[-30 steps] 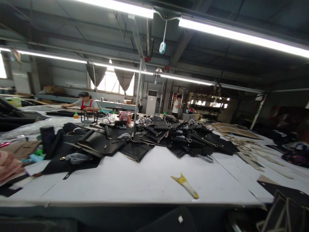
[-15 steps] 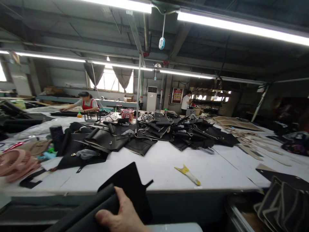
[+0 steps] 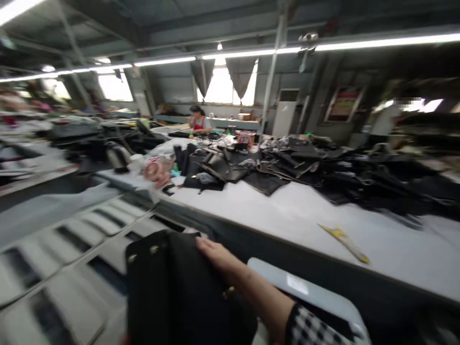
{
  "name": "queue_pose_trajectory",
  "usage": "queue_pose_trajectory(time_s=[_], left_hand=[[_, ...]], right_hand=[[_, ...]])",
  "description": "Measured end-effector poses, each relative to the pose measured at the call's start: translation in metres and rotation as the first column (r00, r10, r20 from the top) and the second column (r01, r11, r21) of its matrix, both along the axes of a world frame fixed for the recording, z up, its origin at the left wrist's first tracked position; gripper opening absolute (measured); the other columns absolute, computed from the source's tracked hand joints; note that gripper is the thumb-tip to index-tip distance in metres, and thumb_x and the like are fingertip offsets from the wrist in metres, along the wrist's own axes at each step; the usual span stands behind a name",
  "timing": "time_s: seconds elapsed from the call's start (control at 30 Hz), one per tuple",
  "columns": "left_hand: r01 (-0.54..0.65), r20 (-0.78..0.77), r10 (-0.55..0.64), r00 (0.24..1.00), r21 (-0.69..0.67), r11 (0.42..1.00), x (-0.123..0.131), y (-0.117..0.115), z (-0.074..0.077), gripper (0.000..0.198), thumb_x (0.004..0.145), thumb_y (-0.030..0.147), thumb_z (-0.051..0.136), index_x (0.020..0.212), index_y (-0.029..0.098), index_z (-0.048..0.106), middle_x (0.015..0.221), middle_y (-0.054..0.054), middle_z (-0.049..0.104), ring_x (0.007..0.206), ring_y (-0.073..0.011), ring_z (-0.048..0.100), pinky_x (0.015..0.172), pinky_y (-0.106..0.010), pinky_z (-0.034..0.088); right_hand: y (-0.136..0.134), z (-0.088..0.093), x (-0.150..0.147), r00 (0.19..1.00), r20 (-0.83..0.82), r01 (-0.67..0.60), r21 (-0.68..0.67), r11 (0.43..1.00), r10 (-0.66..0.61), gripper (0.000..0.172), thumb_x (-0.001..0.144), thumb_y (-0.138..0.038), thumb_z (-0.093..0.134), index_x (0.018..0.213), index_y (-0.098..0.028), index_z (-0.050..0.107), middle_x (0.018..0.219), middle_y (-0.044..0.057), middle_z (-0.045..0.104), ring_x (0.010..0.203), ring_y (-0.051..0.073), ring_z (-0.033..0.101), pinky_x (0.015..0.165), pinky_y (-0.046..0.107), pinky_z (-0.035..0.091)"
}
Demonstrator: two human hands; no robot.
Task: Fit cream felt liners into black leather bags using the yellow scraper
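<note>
A black leather-like piece (image 3: 187, 292) with metal studs hangs upright, low in the middle of the view. My right hand (image 3: 217, 256) grips its upper right edge, with a checkered sleeve behind the wrist. At the piece's lower left edge a small blurred patch of skin, perhaps my left hand (image 3: 124, 339), barely shows; its fingers are hidden. Below and left, light panels with dark stripes (image 3: 75, 238) lie in rows.
Many black leather pieces (image 3: 305, 160) are heaped on the white table (image 3: 280, 215). A yellow-and-white tool (image 3: 343, 242) lies near its edge, and a pink fan (image 3: 157, 172) stands farther left. A pale-blue rounded surface (image 3: 305, 285) is below. Two people are in the background.
The view has swung left, bringing the striped panels into sight. The black piece now stands more upright and shows its studs, with my right hand still on it.
</note>
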State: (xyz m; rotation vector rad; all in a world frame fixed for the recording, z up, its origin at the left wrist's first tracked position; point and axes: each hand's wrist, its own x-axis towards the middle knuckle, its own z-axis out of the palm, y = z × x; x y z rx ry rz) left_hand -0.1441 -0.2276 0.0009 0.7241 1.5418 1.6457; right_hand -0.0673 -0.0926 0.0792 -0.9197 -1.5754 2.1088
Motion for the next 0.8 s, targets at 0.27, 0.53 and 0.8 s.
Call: queue_pose_trajectory(time_s=[0.27,0.53,0.8], left_hand=[[-0.327,0.187,0.332,0.925,-0.056,0.943,-0.008,-0.071,-0.011,0.035,0.091,0.040,0.059,0.121,0.021,0.059,0.125,-0.010,0.060,0.113,-0.0263,0.058,0.094,-0.047,0.050],[-0.242,0.328,0.217,0.920,0.036,0.970,-0.013,-0.045,-0.014,0.067,0.074,0.052,0.073,0.130,0.018,0.058,0.119,-0.009,0.069,0.119,-0.0310,0.059,0.107,-0.043,0.044],[-0.267,0.111,0.259,0.959,0.063,0.962,-0.015,-0.018,-0.004,0.045,0.076,0.045,0.074,0.109,0.015,0.066,0.102,-0.008,0.072,0.090,-0.0239,0.069,0.080,-0.032,0.055]], right_hand=[[-0.048,-0.009,0.036,0.985,-0.089,0.165,0.219,0.962,-0.149,0.054,0.087,-0.058,0.055,0.128,-0.023,0.061,0.124,0.007,0.066,0.117,0.027,0.059,0.103,0.041,0.043],[-0.075,-0.036,0.037,0.937,0.014,0.306,0.452,0.838,-0.350,0.051,0.090,-0.051,0.054,0.130,-0.021,0.058,0.122,0.008,0.066,0.112,0.027,0.061,0.097,0.040,0.049],[-0.057,-0.043,0.044,0.897,-0.094,0.441,0.273,0.855,-0.432,0.049,0.082,-0.056,0.060,0.109,-0.017,0.072,0.097,0.010,0.074,0.091,0.029,0.068,0.079,0.036,0.055]])
